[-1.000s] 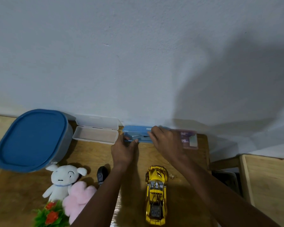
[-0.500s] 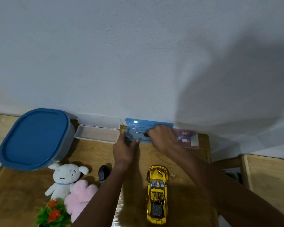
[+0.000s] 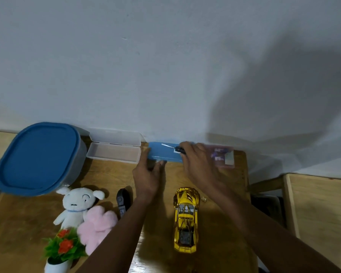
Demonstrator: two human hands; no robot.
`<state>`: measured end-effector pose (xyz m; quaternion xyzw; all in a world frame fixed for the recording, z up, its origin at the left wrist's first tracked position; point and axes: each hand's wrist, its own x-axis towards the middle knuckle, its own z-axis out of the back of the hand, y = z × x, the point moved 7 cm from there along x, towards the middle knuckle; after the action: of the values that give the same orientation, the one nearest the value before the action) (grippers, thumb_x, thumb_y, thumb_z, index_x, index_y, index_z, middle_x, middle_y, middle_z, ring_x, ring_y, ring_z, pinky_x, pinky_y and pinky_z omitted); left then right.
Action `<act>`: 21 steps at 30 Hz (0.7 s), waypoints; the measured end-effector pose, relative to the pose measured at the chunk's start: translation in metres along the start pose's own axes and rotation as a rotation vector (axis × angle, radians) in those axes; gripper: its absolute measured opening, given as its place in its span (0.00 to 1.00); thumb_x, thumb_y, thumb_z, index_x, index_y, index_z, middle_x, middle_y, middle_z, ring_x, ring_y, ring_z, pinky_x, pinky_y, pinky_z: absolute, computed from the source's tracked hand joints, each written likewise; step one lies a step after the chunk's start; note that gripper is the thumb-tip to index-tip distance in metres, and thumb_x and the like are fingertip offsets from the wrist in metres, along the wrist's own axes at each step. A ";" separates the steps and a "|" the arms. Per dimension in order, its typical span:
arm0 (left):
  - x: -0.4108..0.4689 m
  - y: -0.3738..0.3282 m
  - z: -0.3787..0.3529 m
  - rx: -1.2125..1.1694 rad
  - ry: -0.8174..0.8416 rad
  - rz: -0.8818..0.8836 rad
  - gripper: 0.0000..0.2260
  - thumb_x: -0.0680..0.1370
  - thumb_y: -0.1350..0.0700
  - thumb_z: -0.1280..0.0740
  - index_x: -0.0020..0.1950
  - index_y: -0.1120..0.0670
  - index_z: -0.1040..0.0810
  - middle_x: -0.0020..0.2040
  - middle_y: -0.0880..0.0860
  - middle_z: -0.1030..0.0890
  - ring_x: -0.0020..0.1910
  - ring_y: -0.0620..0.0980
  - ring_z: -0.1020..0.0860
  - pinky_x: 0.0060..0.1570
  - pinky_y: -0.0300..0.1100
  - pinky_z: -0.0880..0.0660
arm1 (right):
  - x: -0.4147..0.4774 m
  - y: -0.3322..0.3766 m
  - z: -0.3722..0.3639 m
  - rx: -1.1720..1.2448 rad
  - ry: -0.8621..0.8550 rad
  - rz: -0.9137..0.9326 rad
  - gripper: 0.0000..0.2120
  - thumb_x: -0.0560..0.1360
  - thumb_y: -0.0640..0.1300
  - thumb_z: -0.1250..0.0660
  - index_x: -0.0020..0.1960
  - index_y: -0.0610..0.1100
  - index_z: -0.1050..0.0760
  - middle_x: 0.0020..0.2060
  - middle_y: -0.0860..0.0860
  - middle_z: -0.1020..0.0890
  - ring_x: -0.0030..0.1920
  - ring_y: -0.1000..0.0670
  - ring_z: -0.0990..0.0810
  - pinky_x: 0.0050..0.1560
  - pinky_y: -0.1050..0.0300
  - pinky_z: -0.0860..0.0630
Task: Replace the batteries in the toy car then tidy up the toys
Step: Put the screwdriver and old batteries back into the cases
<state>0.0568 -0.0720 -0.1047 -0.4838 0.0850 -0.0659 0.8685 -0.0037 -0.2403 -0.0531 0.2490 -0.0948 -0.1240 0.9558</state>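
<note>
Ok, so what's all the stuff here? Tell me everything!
Oval plastic tub with blue lid: one, blue, back left.
Clear plastic box: one, see-through, open, by the wall.
Flat blue plastic case: one, blue, by the wall.
Small screwdriver: one, black handle, silver shaft, over the case.
Plastic packet: one, purple and clear, back right.
White plush puppy: one, white, front left.
Pink plush toy: one, pink, touching the puppy.
Black remote control: one, black, beside the puppy.
Shiny gold toy car: one, gold, front middle.
Potted plant: one, green with red flowers, front left.
Wooden table: one, brown, under everything.
Left hand: one, touches the case's front edge.
Right hand: one, pinches the screwdriver.
</note>
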 end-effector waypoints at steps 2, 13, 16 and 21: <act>0.001 0.004 -0.001 0.037 0.018 0.011 0.26 0.77 0.47 0.28 0.73 0.52 0.27 0.61 0.53 0.17 0.57 0.48 0.18 0.57 0.43 0.20 | -0.005 -0.005 -0.012 0.015 0.080 -0.043 0.12 0.82 0.43 0.39 0.65 0.47 0.29 0.57 0.48 0.19 0.58 0.49 0.25 0.50 0.60 0.32; 0.008 -0.005 0.008 0.159 0.044 0.008 0.20 0.78 0.51 0.29 0.68 0.58 0.21 0.64 0.56 0.19 0.59 0.52 0.18 0.60 0.43 0.23 | 0.003 -0.005 -0.025 0.068 0.071 -0.137 0.12 0.80 0.43 0.35 0.63 0.45 0.23 0.50 0.48 0.18 0.50 0.48 0.19 0.48 0.54 0.22; 0.013 -0.011 0.040 0.200 -0.086 -0.030 0.16 0.77 0.56 0.28 0.64 0.57 0.20 0.60 0.54 0.16 0.55 0.51 0.18 0.53 0.44 0.20 | 0.014 0.020 -0.031 0.096 0.054 -0.076 0.11 0.79 0.42 0.34 0.61 0.42 0.21 0.53 0.47 0.23 0.50 0.48 0.22 0.51 0.56 0.25; 0.035 0.008 0.101 0.421 -0.195 0.010 0.18 0.74 0.57 0.26 0.63 0.57 0.18 0.65 0.57 0.20 0.63 0.58 0.22 0.63 0.50 0.27 | 0.035 0.080 -0.059 0.034 0.049 0.043 0.09 0.75 0.43 0.28 0.54 0.44 0.16 0.44 0.47 0.20 0.46 0.44 0.23 0.45 0.49 0.26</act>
<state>0.1124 0.0088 -0.0623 -0.2958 -0.0125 -0.0306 0.9547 0.0596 -0.1557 -0.0592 0.2660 -0.0788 -0.0959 0.9559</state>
